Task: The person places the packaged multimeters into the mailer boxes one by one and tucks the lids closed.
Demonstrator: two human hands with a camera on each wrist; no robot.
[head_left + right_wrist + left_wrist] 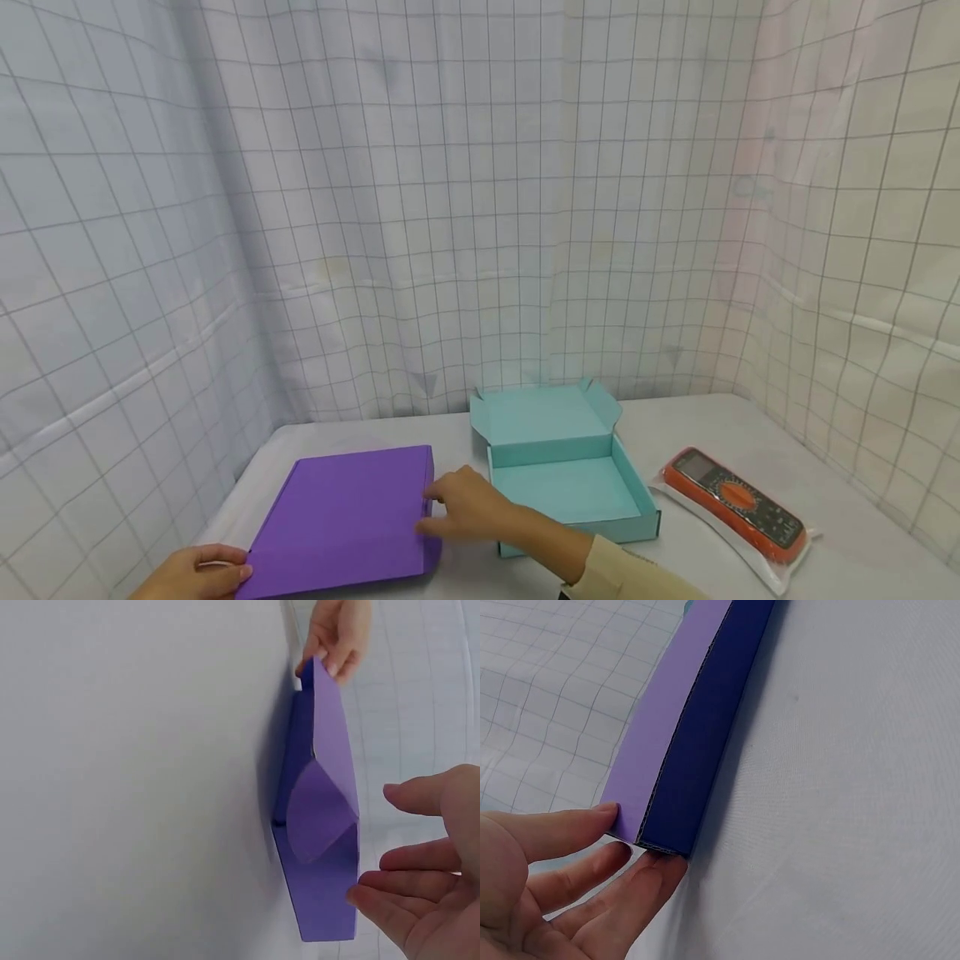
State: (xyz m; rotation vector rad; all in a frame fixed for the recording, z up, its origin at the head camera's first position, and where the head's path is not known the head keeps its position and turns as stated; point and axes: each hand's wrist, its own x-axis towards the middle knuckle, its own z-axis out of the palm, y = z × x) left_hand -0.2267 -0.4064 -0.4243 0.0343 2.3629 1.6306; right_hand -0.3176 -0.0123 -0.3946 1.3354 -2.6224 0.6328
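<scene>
A purple cardboard box (341,517) lies on the left of the table. Its top is down, and a rounded side flap (319,810) sticks out at the right end. My left hand (197,573) pinches the near left corner, the thumb (600,817) on the lid and other fingers at the end below. At the right side, my right hand (472,507) has its thumb and fingers spread, the fingertips (360,895) close by the box wall. Whether they touch it I cannot tell.
An opened teal box (551,450) stands behind the right forearm, its lid folded back. An orange and black multimeter (738,500) in clear plastic wrap lies on the right of the white table (697,417). Grid-patterned curtains (480,208) close off the back and sides.
</scene>
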